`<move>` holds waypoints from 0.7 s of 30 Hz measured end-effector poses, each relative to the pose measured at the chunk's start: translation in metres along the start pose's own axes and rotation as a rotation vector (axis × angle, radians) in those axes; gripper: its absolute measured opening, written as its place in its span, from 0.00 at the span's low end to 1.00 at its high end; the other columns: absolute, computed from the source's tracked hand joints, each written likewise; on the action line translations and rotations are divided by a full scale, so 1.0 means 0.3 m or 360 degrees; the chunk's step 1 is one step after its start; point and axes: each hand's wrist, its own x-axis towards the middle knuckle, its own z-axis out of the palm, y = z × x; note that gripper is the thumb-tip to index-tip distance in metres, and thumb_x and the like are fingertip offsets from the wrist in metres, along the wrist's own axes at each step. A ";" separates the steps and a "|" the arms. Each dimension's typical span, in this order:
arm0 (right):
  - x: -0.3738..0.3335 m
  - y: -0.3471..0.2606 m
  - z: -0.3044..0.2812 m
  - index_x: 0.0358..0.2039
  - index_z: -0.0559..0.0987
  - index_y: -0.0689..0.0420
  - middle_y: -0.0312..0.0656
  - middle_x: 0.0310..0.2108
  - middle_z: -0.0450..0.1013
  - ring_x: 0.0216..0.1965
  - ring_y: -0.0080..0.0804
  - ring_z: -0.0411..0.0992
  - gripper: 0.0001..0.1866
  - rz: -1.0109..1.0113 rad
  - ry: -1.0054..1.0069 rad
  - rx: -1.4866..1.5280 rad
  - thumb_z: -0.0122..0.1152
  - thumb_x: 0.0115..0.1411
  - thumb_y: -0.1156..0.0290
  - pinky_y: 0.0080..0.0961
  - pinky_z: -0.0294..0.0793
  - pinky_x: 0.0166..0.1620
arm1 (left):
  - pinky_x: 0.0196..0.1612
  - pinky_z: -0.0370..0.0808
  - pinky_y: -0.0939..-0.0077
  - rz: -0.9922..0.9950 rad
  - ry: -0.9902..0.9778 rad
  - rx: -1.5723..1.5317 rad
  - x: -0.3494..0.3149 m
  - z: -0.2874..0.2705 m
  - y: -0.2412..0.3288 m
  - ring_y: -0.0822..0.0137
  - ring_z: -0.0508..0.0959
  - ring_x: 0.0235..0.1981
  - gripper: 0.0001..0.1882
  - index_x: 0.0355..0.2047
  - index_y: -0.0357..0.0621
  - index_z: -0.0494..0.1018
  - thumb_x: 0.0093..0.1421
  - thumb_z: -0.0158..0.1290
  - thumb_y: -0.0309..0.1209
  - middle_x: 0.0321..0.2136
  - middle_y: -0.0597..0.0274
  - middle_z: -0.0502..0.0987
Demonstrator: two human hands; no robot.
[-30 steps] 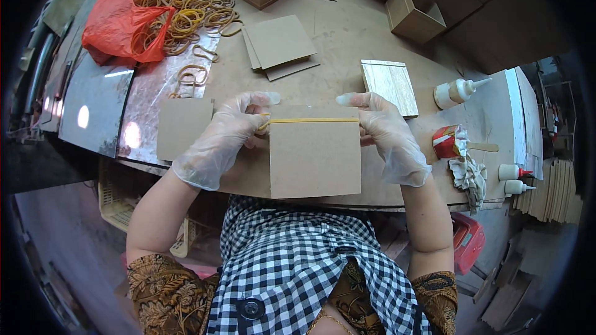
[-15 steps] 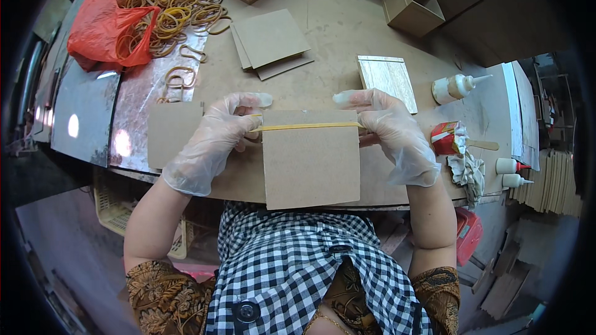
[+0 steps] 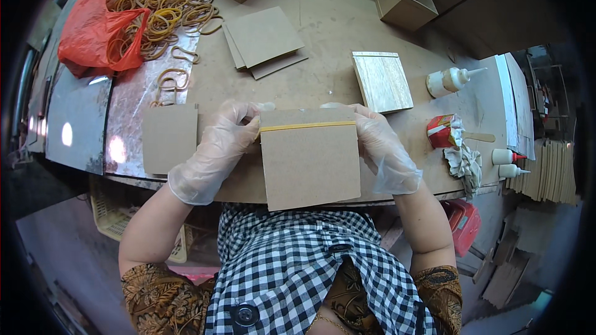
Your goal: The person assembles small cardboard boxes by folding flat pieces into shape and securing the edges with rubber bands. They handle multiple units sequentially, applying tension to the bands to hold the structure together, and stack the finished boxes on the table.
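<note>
A square brown fibreboard piece [image 3: 310,167] is upright between my hands, close to the table's front edge; its depth behind the front face is hidden. Across its upper part runs a yellow rubber band [image 3: 307,126], taut from side to side. My left hand [image 3: 230,130], in a clear thin glove, is closed at the left edge, its fingers by the end of the band. Gloved likewise, my right hand [image 3: 375,136] grips the right edge, with most of its fingertips behind the board.
A red plastic bag [image 3: 102,31] spills rubber bands [image 3: 180,9] at the far left. Loose boards [image 3: 264,37], a wood-grained panel [image 3: 383,82], a glue bottle [image 3: 448,82] and a red tub [image 3: 439,131] with a stick lie around. Brown boxes [image 3: 403,3] stand at the back.
My right hand has come in closer to the board's right edge, and the band's right end now lies against that edge. The view has shifted slightly.
</note>
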 end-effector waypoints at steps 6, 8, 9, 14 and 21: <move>-0.020 0.002 0.015 0.53 0.79 0.58 0.34 0.40 0.78 0.40 0.19 0.75 0.21 -0.0067 -0.0003 -0.0056 0.60 0.67 0.57 0.19 0.73 0.46 | 0.50 0.75 0.74 0.0770 0.0179 0.0839 0.073 -0.046 -0.194 0.70 0.77 0.47 0.12 0.49 0.39 0.75 0.68 0.54 0.30 0.46 0.59 0.77; -0.042 -0.009 0.018 0.53 0.78 0.58 0.35 0.40 0.77 0.40 0.19 0.74 0.21 -0.0069 0.0024 -0.0107 0.59 0.67 0.56 0.19 0.73 0.45 | 0.49 0.76 0.75 0.0757 0.0094 0.0680 0.061 -0.035 -0.191 0.71 0.77 0.46 0.11 0.49 0.40 0.74 0.69 0.53 0.32 0.45 0.59 0.76; -0.056 -0.015 0.023 0.54 0.78 0.58 0.35 0.40 0.77 0.40 0.20 0.74 0.21 -0.0067 0.0034 -0.0133 0.59 0.68 0.56 0.19 0.73 0.45 | 0.48 0.76 0.76 0.0625 0.0026 0.0452 0.045 -0.017 -0.178 0.71 0.77 0.46 0.11 0.48 0.40 0.73 0.70 0.53 0.32 0.44 0.59 0.76; -0.119 0.006 0.015 0.59 0.72 0.58 0.38 0.44 0.76 0.44 0.22 0.73 0.26 -0.0233 -0.0067 -0.0094 0.57 0.68 0.55 0.22 0.72 0.49 | 0.45 0.78 0.78 0.0493 -0.0138 -0.0152 -0.014 0.035 -0.147 0.73 0.76 0.44 0.12 0.49 0.42 0.69 0.70 0.53 0.34 0.45 0.61 0.74; -0.150 0.045 -0.013 0.65 0.65 0.62 0.45 0.54 0.71 0.57 0.33 0.68 0.35 -0.0492 -0.0299 0.0024 0.59 0.59 0.61 0.31 0.62 0.64 | 0.51 0.76 0.74 0.0636 0.0119 -0.0218 -0.031 0.013 -0.187 0.71 0.75 0.47 0.20 0.59 0.41 0.64 0.69 0.53 0.29 0.49 0.62 0.72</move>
